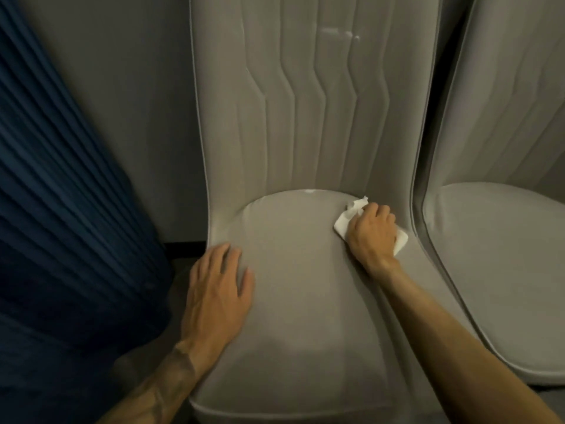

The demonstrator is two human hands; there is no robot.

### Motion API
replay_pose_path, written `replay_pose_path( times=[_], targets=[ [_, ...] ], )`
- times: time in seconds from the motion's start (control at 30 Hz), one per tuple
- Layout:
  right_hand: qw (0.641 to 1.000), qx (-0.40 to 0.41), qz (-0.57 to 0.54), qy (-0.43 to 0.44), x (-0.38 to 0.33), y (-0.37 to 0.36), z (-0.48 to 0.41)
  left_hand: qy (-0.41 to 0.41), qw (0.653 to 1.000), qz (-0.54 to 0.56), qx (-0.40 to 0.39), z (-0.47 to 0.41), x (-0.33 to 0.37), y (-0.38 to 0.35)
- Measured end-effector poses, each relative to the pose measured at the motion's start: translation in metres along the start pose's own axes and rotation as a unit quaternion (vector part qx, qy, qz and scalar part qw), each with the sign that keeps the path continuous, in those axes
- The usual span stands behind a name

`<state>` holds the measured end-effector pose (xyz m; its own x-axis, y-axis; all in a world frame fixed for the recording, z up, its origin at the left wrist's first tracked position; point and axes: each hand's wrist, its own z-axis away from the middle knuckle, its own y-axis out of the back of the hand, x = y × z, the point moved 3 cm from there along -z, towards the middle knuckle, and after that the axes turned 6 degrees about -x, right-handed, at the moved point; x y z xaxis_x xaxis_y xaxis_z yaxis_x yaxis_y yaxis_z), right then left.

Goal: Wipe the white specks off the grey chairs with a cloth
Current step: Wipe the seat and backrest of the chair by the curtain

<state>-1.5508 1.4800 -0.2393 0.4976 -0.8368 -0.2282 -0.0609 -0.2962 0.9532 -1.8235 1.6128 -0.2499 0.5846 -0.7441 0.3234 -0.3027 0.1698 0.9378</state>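
Observation:
A grey padded chair (pixel 299 286) with a tall stitched back fills the middle of the head view. My right hand (pixel 371 232) grips a crumpled white cloth (pixel 345 220) and presses it onto the far right part of the seat, close to the backrest. My left hand (pixel 218 283) lies flat with straight fingers on the seat's left edge. A small white speck (pixel 309 191) shows at the rear rim of the seat. Pale marks (pixel 339 33) sit high on the backrest.
A second grey chair (pixel 501 255) stands close on the right, almost touching the first. A dark blue pleated curtain (pixel 61 194) hangs at the left. A grey wall (pixel 122 87) is behind the chairs.

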Motion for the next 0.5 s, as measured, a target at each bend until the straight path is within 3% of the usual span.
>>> replay_pose_path(
  times=[0.1, 0.23, 0.4, 0.5],
  targets=[
    [0.997, -0.012, -0.026, -0.066, -0.025, -0.011, -0.041, -0.004, 1.0, -0.011, 0.012, -0.003, -0.002, -0.006],
    [0.997, -0.024, 0.018, 0.066, -0.064, -0.036, -0.056, -0.021, 0.998, -0.029, 0.051, -0.006, -0.002, -0.012],
    [1.0, 0.004, -0.004, 0.015, -0.03, -0.025, -0.061, -0.037, 0.996, -0.039, 0.065, -0.005, -0.003, -0.015],
    [0.999, 0.016, 0.018, 0.024, -0.054, -0.032, -0.065, -0.039, 0.996, -0.042, 0.074, -0.006, -0.003, -0.017]
  ],
)
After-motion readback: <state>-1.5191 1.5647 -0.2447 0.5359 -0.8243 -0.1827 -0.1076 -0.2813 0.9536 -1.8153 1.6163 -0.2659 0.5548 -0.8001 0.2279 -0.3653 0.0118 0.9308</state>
